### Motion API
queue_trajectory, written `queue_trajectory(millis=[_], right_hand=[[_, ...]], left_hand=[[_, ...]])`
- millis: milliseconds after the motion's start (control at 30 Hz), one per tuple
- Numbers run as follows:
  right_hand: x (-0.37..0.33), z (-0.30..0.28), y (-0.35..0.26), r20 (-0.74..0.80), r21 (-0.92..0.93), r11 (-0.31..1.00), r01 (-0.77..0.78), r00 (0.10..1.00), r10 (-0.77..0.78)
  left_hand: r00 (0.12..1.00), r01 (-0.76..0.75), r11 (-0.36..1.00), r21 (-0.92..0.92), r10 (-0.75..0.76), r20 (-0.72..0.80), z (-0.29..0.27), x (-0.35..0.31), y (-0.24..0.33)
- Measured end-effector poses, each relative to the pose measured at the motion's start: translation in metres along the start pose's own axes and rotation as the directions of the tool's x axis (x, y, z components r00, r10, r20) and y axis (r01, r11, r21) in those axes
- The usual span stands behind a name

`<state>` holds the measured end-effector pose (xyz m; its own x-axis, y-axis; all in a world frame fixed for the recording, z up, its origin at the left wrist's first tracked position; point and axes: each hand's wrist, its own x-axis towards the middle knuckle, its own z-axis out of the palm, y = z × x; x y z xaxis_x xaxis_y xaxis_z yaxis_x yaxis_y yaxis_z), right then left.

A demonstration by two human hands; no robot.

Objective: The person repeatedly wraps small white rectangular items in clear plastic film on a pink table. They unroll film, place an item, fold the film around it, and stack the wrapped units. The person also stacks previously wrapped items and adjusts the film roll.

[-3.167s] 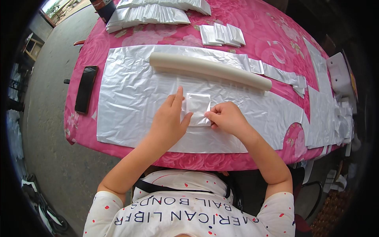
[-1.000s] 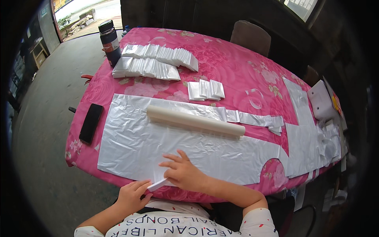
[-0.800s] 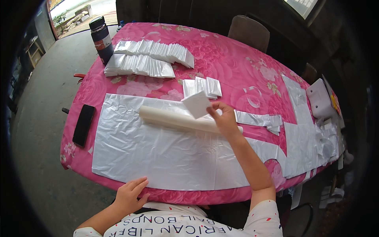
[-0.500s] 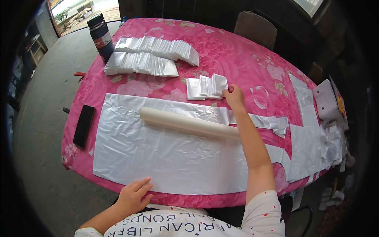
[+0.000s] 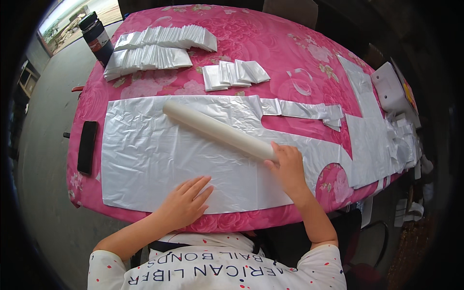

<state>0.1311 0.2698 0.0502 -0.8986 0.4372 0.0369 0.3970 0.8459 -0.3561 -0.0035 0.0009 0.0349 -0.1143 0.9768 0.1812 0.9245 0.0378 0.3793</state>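
A large white plastic carrier bag [image 5: 145, 164] lies spread over the near part of the table, its handles pointing right. Slantwise across it rests a long off-white tube [image 5: 217, 129]. My right hand [image 5: 288, 169] grips the tube's near right end, thumb and fingers closed around it. Palm down, my left hand [image 5: 189, 203] lies with outstretched fingers on the bag near its front edge, holding nothing. Beyond the bag, several small folded plastic packets [image 5: 237, 73] overlap in a short row.
Two long rows of folded packets [image 5: 150, 59] stand at the far left beside a dark bottle [image 5: 97, 41]. A black phone [image 5: 87, 147] lies at the left edge. More flat plastic bags [image 5: 369, 150] and a white holder [image 5: 388, 87] are at the right. A pink floral cloth [image 5: 241, 29] covers the table.
My right hand has left the small packets, come nearer and gripped the tube, which now slants more. My left hand has moved right and further onto the bag. The view has shifted.
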Motion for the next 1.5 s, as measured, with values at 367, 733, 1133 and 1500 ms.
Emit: queue_trajectory(millis=[367, 733, 1133, 1500], right_hand=[[-0.064, 0.015, 0.059, -0.004, 0.02, 0.972, 0.235, 0.972, -0.235], [-0.098, -0.038, 0.257, -0.488, -0.03, 0.921, -0.387, 0.81, 0.325], [-0.074, -0.058, 0.109, -0.593, 0.156, 0.973, -0.169, 0.772, 0.229], [-0.085, 0.001, -0.081, -0.082, 0.668, 0.672, 0.318, 0.93, -0.358]], left_hand=[[1.0, -0.002, 0.997, -0.075, 0.002, 0.001, 0.036, 0.07, 0.039], [0.982, -0.181, 0.98, -0.076, 0.185, 0.043, 0.038, 0.085, 0.048], [0.981, -0.183, 0.976, -0.119, 0.189, 0.035, 0.034, 0.084, 0.048], [0.794, 0.467, -0.177, -0.866, -0.348, 0.499, 0.01, 0.056, 0.021]])
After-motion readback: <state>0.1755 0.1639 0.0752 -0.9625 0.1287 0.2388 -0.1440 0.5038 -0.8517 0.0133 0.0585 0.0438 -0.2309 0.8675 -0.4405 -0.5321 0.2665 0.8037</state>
